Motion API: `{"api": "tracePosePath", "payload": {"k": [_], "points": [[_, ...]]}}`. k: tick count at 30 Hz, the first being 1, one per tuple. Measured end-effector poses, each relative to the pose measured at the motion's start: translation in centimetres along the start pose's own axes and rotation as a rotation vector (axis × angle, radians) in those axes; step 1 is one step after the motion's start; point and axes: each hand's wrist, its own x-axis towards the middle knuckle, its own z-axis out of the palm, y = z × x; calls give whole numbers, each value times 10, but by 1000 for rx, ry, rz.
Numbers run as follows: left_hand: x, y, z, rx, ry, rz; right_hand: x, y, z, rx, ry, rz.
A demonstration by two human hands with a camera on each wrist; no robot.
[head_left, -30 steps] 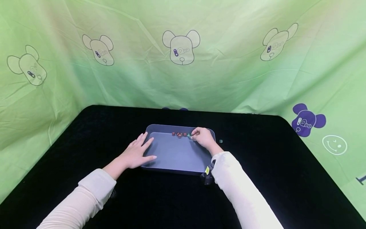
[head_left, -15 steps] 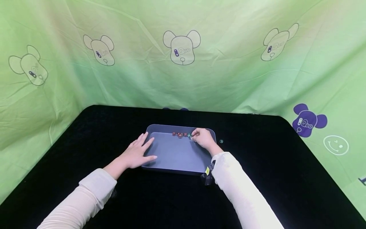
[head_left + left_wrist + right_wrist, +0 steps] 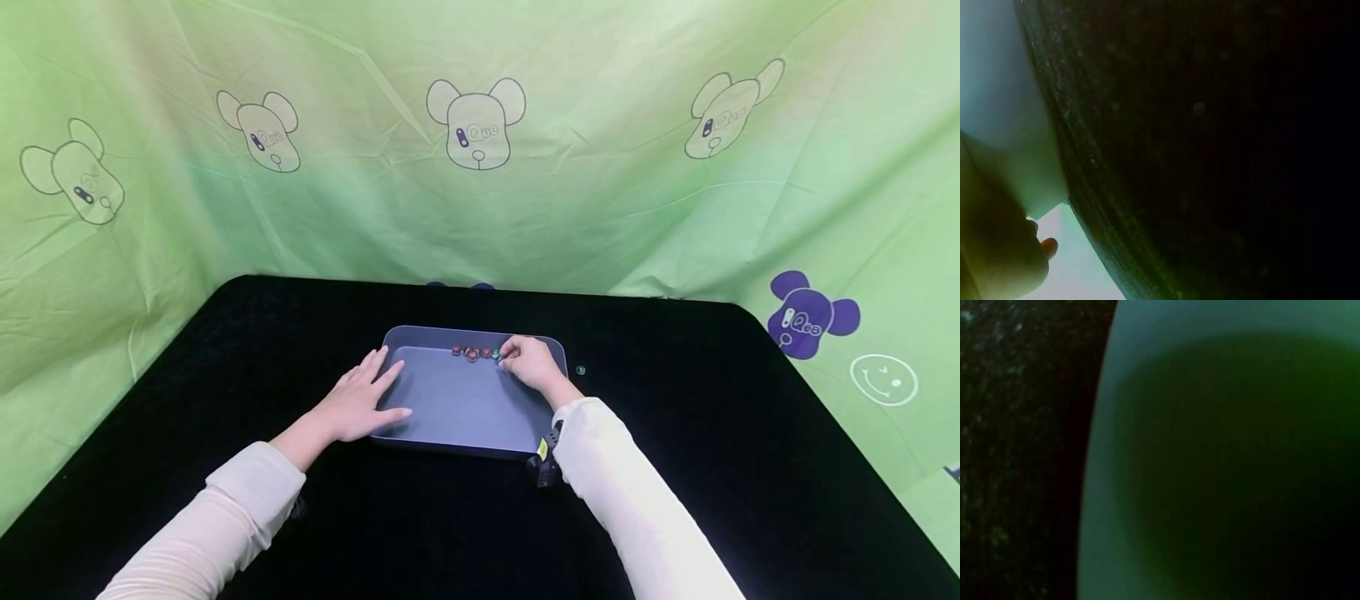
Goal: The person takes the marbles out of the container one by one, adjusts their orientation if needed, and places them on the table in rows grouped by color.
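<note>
A shallow grey-blue rectangular tray (image 3: 457, 408) lies on the black cloth. Near its far wall runs a short row of small round marble-like beads: several reddish-brown beads (image 3: 472, 354) on the left and green beads (image 3: 496, 354) at the right end. My right hand (image 3: 531, 362) reaches over the tray's right side and pinches at a green bead at the row's end, its fingertips mostly hiding it. My left hand (image 3: 356, 407) rests spread on the tray's left rim, thumb over the near left corner. In the left wrist view, part of the hand (image 3: 1000, 262) shows dark and blurred.
One green bead (image 3: 581, 370) lies on the black cloth (image 3: 660, 375), just outside the tray's right wall. A green printed curtain (image 3: 480, 225) surrounds the table at the back and sides. A small black device (image 3: 546, 467) sits at the right wrist.
My right fingertips shift very slightly left among the green beads. The left hand, the tray and the reddish-brown beads stay in place.
</note>
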Motion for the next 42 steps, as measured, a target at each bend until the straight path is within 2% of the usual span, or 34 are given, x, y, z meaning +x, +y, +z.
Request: {"api": "tracePosePath", "payload": {"k": [15,42], "points": [[1,-1,1,0,4,4,-1,-1,0,-46,-1,-43],[0,1,1,-2,-2,-7,-3,-3,2,-106,-33,-59]]}}
